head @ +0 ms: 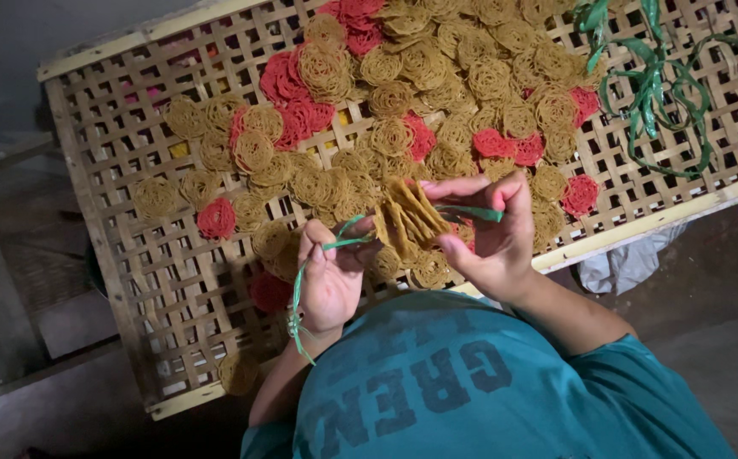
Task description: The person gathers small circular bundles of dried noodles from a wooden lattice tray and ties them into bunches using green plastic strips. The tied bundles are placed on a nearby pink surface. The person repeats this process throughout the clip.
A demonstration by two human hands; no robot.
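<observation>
My right hand (490, 234) grips a small stack of round yellow lattice crackers (408, 221), held on edge above the woven bamboo tray (131, 255). A green plastic string (343, 241) wraps around the stack. One end runs past my right fingers; the other passes through my left hand (331, 280) and dangles down by my wrist. My left fingers pinch that string just left of the stack. Below the hands lies my teal shirt (471, 382).
Many loose yellow crackers (437, 93) and some red ones (297, 102) lie spread over the tray. A bundle of green strings (654, 85) rests at the tray's upper right. A white cloth (628, 259) sits beyond the right edge.
</observation>
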